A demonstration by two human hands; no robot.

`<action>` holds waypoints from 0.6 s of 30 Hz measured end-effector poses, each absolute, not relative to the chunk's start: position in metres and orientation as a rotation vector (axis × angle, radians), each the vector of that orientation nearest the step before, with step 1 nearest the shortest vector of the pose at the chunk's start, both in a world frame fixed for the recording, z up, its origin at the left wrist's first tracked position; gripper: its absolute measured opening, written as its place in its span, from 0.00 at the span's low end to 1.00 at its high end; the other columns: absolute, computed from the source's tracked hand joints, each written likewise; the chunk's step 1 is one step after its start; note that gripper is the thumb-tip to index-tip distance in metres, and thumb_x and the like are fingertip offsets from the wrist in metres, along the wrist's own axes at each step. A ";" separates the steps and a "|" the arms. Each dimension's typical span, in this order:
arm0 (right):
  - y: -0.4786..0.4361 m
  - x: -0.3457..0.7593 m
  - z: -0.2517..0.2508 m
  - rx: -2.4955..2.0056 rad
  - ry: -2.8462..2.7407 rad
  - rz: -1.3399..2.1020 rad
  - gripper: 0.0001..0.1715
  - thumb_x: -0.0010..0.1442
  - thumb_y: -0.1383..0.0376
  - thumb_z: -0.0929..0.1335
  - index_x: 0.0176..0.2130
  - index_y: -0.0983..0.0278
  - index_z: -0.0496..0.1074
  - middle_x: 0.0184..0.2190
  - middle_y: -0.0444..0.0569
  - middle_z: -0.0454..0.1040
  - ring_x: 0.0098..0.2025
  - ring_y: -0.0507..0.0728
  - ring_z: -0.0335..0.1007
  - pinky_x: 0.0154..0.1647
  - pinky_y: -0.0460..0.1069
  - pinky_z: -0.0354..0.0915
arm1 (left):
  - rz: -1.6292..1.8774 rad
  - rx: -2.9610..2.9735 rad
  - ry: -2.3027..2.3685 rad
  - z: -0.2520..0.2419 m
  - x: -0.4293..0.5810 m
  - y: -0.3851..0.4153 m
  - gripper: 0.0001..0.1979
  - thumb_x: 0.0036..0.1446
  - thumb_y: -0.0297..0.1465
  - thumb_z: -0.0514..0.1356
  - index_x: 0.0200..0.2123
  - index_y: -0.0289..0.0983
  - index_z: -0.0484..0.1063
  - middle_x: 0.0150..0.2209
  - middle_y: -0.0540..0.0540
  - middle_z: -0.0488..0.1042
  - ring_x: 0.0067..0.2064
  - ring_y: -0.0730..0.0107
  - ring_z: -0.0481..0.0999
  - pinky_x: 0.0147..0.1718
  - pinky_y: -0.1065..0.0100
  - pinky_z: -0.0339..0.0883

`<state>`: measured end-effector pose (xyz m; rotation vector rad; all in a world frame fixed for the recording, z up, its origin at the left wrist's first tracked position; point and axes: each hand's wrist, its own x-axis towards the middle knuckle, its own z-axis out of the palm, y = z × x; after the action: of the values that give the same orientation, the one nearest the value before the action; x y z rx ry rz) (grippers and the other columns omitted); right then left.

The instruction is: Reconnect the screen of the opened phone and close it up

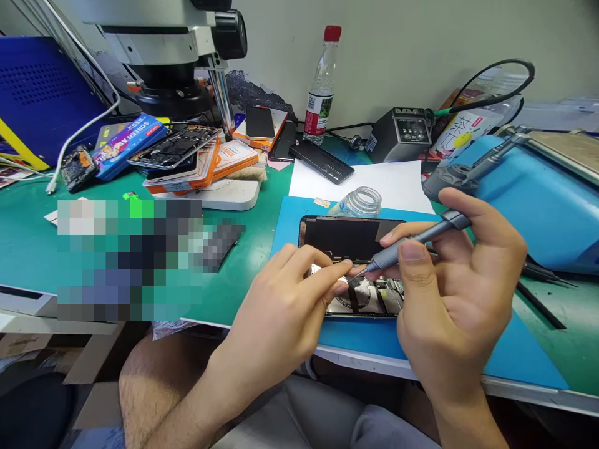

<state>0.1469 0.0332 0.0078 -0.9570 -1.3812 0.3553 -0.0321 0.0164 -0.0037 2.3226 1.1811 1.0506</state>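
Note:
My right hand (456, 305) grips a grey precision screwdriver (397, 251), its slim tip slanting down to the left. That tip reaches the fingertips of my left hand (292, 302), which are pinched together over the opened phone (388, 294). Whatever lies between those fingertips, if anything, is hidden. The phone's inner parts face up, with silvery surfaces and black strips. Behind them its dark screen half (346, 238) lies folded back. A blue mat (355, 337) is under both. Just behind the phone stands an open glass jar (362, 202).
A microscope (163, 56) rises at the back left over stacked phones and orange boxes (234, 156). A red-capped bottle (321, 87) stands by the wall. At the right are a black device (400, 134), a grey holder (452, 181) and a blue case (538, 206). Part of the left is pixelated.

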 end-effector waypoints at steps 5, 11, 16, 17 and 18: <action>0.033 0.147 0.007 -0.930 -1.411 0.362 0.29 0.70 0.65 0.72 0.66 0.48 0.69 0.45 0.48 0.76 0.44 0.58 0.78 0.33 0.52 0.83 | 1.094 2.346 1.199 -0.006 -0.030 0.017 0.18 0.78 0.28 0.55 0.64 0.37 0.76 0.50 0.42 0.79 0.49 0.60 0.74 0.47 0.59 0.72; 0.031 0.146 0.007 -0.933 -1.359 0.434 0.30 0.69 0.64 0.73 0.66 0.48 0.69 0.43 0.47 0.79 0.44 0.59 0.82 0.34 0.54 0.86 | 1.201 2.343 1.231 -0.009 -0.028 0.018 0.16 0.78 0.28 0.55 0.62 0.37 0.76 0.48 0.43 0.79 0.47 0.63 0.74 0.46 0.61 0.73; 0.032 0.149 0.008 -0.925 -1.318 0.563 0.29 0.69 0.62 0.74 0.66 0.48 0.68 0.45 0.47 0.80 0.36 0.59 0.85 0.29 0.54 0.86 | 1.236 2.328 1.250 -0.010 -0.023 0.021 0.11 0.79 0.29 0.54 0.52 0.38 0.77 0.46 0.45 0.79 0.45 0.64 0.75 0.45 0.62 0.72; 0.032 0.149 0.008 -0.917 -1.316 0.582 0.29 0.69 0.62 0.74 0.65 0.49 0.68 0.45 0.46 0.80 0.35 0.59 0.86 0.29 0.55 0.86 | 1.234 2.338 1.263 -0.011 -0.021 0.022 0.11 0.79 0.30 0.54 0.50 0.38 0.77 0.46 0.44 0.79 0.44 0.64 0.75 0.44 0.62 0.72; 0.031 0.148 0.009 -0.912 -1.310 0.592 0.28 0.69 0.62 0.73 0.65 0.49 0.68 0.45 0.46 0.80 0.35 0.59 0.86 0.30 0.55 0.86 | 1.227 2.348 1.281 -0.013 -0.019 0.022 0.10 0.80 0.30 0.53 0.49 0.37 0.76 0.46 0.44 0.79 0.44 0.63 0.74 0.44 0.61 0.71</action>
<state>0.1484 0.0314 0.0085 -0.9117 -1.3100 0.5923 -0.0195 0.0218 -0.0126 2.3475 1.2807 1.2274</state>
